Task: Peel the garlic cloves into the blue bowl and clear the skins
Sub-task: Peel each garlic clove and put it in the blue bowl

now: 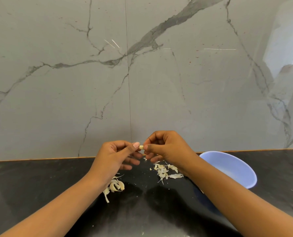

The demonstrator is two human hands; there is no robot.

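The left hand [115,156] and the right hand [166,147] met above the bench [39,194], close to its back edge and about midway along it. Between them they held one small pale garlic clove [141,147]. The left thumb and forefinger pinched one end and the right thumb and forefinger pinched the other. The remaining fingers of both hands were loosely curled and held nothing else. The clove was clear of the bench, held up in front of the foot of the grey veined marble wall [74,82].

The blue bowl [231,168] stood on the bench by the back edge, towards the right. Its near left side was hidden behind the right forearm, and that forearm covered too much of its inside to tell what it held.

A loose scatter of papery skins [164,171] lay on the dark bench just below the right hand, between the hands and the bowl and apart from the bowl's rim. One small scrap [145,158] lay alone just under the held clove. Beside the left wrist, nearer the front edge, was a second heap [116,185] of curved pale pieces, probably unpeeled cloves mixed with skin, partly covered by the wrist. Fine white specks dotted the bench around both heaps.
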